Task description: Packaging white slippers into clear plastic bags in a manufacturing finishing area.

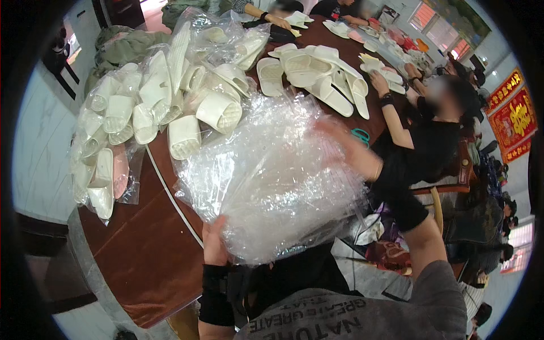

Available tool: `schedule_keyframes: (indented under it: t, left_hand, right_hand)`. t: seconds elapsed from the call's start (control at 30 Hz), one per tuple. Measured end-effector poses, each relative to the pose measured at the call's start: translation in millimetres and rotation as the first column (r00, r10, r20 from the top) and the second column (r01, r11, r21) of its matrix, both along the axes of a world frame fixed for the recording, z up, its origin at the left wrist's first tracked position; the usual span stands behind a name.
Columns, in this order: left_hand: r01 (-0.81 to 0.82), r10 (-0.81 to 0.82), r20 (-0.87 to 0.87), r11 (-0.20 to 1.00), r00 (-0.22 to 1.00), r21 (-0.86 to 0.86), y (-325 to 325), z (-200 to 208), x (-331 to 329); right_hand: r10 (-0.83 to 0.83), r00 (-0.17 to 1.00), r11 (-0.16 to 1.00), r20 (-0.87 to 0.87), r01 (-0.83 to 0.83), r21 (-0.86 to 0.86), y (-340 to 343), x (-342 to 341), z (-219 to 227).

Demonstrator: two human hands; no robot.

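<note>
At frame centre, the left hand (214,242) grips the lower edge of a crinkled clear plastic bag bundle (272,175), while the blurred right hand (347,143), finger state unclear, touches its upper right side above the brown table (141,249).

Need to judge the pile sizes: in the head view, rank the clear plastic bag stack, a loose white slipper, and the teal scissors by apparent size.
1. Clear plastic bag stack, by far the largest, though nearest the camera.
2. White slipper.
3. Teal scissors, smallest, partly hidden.
</note>
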State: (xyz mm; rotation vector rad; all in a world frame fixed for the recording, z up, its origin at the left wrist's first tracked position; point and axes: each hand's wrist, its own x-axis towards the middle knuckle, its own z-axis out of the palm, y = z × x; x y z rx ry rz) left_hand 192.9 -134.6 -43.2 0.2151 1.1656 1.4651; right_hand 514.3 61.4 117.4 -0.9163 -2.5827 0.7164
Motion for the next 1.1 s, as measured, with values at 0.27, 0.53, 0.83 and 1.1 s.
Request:
schedule_keyframes:
  t: [0.27, 0.53, 0.83, 1.1]
  left_hand:
    - [0.173, -0.166, -0.057, 0.973, 0.984, 0.156, 3.8, 6.7, 5.1]
    - [0.054, -0.072, 0.063, 0.966, 0.995, 0.251, 9.1, 13.1, -17.3]
    - [0.155, -0.123, -0.288, 0.984, 0.949, 0.089, -20.6, 49.4, -45.6]
    - [0.217, 0.065, -0.892, 0.975, -0.447, -0.038, 5.0, 115.4, -38.4]
  right_hand:
    - [-0.154, 0.900, 0.946, 0.408, 0.015, 0.324, -54.0, -9.0, -66.1]
    - [-0.131, 0.960, 0.877, 0.248, -0.004, 0.480, -98.8, -27.4, -8.4]
    - [-0.119, 0.971, 0.985, 0.209, 0.089, 0.150, -75.3, -4.4, -98.0]
    - [-0.175, 0.968, 0.858, 0.182, 0.059, 0.510, -92.5, -57.6, -18.3]
